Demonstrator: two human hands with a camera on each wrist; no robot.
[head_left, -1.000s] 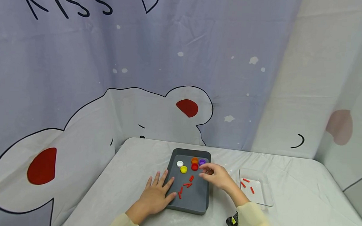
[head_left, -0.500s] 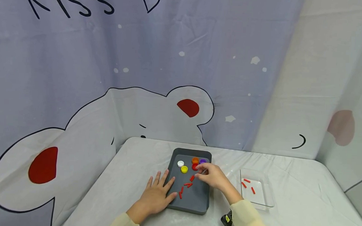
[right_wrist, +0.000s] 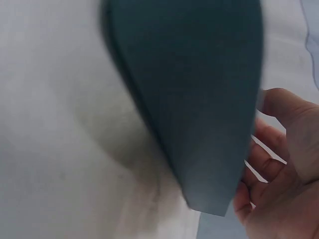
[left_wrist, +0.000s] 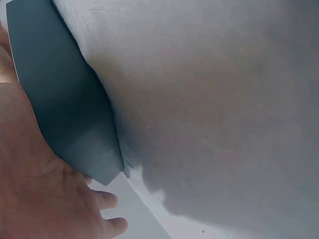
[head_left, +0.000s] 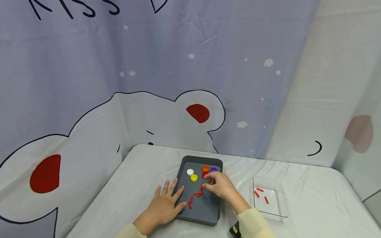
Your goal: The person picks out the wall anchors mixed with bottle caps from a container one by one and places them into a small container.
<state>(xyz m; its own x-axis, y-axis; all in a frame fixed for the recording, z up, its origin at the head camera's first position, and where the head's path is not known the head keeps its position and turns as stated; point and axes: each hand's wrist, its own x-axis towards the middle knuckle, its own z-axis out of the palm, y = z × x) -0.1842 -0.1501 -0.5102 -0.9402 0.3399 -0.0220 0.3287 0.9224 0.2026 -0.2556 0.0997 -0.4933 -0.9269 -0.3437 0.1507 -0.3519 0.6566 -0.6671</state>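
Left grip [head_left: 163,206] at tray [head_left: 210,208] edge; right grip [head_left: 221,185] above, room nearside.

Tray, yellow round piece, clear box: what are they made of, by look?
Grey tray: opaque, smooth, mostly matte; plastic or coated metal, can't tell which.
Yellow round piece: likely moulded plastic, given its even, saturated colour and raised rim.
Clear box: transparent; the table cover shows through. Probably rigid plastic, possibly glass.

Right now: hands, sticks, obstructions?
Left hand spread at left edge of tray; right hand over tray, no grip visible; red sticks in tray and clear box; red cap close by right hand.
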